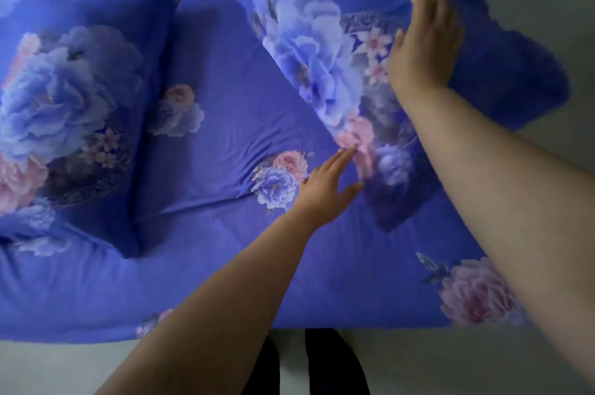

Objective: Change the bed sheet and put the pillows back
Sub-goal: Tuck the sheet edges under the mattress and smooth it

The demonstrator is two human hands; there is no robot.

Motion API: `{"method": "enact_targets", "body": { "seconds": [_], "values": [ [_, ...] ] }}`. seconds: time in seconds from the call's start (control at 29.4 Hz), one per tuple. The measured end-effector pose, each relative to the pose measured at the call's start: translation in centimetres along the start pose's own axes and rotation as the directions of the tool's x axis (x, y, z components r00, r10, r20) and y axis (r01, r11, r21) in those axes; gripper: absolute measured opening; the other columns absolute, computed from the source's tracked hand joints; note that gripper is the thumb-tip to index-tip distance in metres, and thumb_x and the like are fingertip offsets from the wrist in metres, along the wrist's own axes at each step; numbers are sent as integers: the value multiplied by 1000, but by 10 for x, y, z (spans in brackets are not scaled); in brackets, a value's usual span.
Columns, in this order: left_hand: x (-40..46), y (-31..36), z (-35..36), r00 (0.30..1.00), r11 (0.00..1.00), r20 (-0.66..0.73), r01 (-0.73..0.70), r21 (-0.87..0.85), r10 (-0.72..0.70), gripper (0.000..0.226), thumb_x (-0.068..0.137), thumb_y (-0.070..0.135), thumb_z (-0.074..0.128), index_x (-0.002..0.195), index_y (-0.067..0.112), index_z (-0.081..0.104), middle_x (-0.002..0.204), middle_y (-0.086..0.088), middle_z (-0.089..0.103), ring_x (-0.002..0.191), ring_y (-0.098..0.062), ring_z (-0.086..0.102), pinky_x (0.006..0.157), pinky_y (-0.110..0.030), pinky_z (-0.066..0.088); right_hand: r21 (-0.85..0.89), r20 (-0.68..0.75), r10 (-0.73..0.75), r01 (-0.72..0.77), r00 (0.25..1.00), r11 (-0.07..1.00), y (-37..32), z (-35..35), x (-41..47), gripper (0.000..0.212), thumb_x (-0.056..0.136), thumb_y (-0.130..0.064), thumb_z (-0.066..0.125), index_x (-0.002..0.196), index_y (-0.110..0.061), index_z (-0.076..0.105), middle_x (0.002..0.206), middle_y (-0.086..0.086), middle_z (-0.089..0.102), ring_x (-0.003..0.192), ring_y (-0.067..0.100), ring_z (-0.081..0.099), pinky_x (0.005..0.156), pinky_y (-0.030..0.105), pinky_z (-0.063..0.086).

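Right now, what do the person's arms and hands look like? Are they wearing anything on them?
Both arms are bare all the way up the forearm, with no sleeves in view. The left hand and the right hand wear no gloves, and I can see no rings, watch or bracelet, though the picture is a little blurry.

I stand on a pale grey floor (96, 362) that runs along the bed's near edge and up its right side, dimly lit.
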State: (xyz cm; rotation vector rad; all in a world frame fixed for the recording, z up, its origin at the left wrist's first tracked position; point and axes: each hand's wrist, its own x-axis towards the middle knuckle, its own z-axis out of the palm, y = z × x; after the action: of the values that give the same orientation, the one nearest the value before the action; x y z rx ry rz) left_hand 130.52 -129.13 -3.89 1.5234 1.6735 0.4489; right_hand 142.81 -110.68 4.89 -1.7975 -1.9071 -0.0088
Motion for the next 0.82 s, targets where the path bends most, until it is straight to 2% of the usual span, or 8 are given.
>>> {"method": "enact_targets", "body": {
  "seconds": [0.07, 0.14, 0.24, 0.34, 0.48, 0.68, 0.75, 0.82],
  "values": [
    [-5, -29, -3, 992, 985, 3, 124, 119, -126, 68, 85, 50, 60, 145, 35, 31, 153, 5, 32, 140, -20, 29, 111, -45, 28, 117, 231, -203, 180, 951, 977, -25, 30, -18, 49, 90, -19, 48, 139, -16, 44, 138, 11, 48, 127, 31, 43, 104, 38, 31],
    [-28, -73, -6, 929, 906, -38, 368, 207, -369, 76, 81, 54, 63, 146, 35, 27, 155, 7, 23, 141, -21, 22, 110, -50, 28, 250, 519, -389, 300, 761, 921, -44, 68, -62, 47, 93, -24, 51, 139, -17, 44, 140, 10, 46, 128, 30, 43, 105, 39, 35],
    [-83, -145, 1, 780, 735, 27, 577, 356, -625, 97, 73, 56, 71, 148, 28, 15, 154, 1, 14, 140, -28, 19, 106, -50, 32, 329, 809, -431, 300, 400, 895, -60, 115, -136, 55, 88, -39, 59, 139, -26, 43, 144, 3, 40, 131, 28, 40, 106, 39, 36],
    [-125, -190, 10, 758, 676, 0, 582, 452, -652, 105, 64, 55, 77, 145, 25, 18, 144, -1, 23, 131, -28, 29, 98, -44, 39, 278, 912, -368, 389, 180, 878, -67, 141, -207, 91, 70, -67, 65, 145, -28, 30, 150, 1, 29, 135, 30, 31, 109, 43, 32],
    [-139, -223, 19, 850, 688, -69, 468, 555, -523, 69, 73, 49, 71, 127, 17, 42, 124, -4, 45, 116, -26, 43, 87, -36, 41, 235, 928, -363, 630, 82, 741, -73, 139, -324, 113, 53, -81, 63, 137, -11, 32, 138, 9, 33, 124, 29, 35, 99, 46, 30],
    [-140, -228, 15, 910, 761, -30, 363, 537, -413, 12, 92, 19, 50, 101, 14, 55, 109, -7, 60, 107, -28, 53, 78, -37, 41, 171, 898, -380, 618, 222, 767, -85, 130, -385, 25, 96, -22, 46, 116, -8, 51, 117, 11, 55, 110, 30, 53, 89, 39, 44],
    [-147, -226, 13, 910, 771, 62, 310, 556, -410, 14, 92, 16, 48, 103, 15, 56, 110, -8, 60, 106, -29, 55, 77, -37, 42, 217, 912, -384, 625, 145, 750, -82, 127, -388, 23, 97, -18, 44, 115, -9, 55, 117, 11, 59, 110, 30, 56, 87, 39, 46],
    [-153, -227, 7, 892, 790, 165, 272, 549, -421, 15, 92, 18, 50, 105, 15, 57, 111, -8, 58, 106, -30, 54, 75, -36, 41, 338, 921, -381, 652, -81, 679, -82, 114, -395, 25, 96, -21, 47, 115, -12, 59, 118, 10, 62, 109, 30, 60, 84, 37, 49]
  ]
}}
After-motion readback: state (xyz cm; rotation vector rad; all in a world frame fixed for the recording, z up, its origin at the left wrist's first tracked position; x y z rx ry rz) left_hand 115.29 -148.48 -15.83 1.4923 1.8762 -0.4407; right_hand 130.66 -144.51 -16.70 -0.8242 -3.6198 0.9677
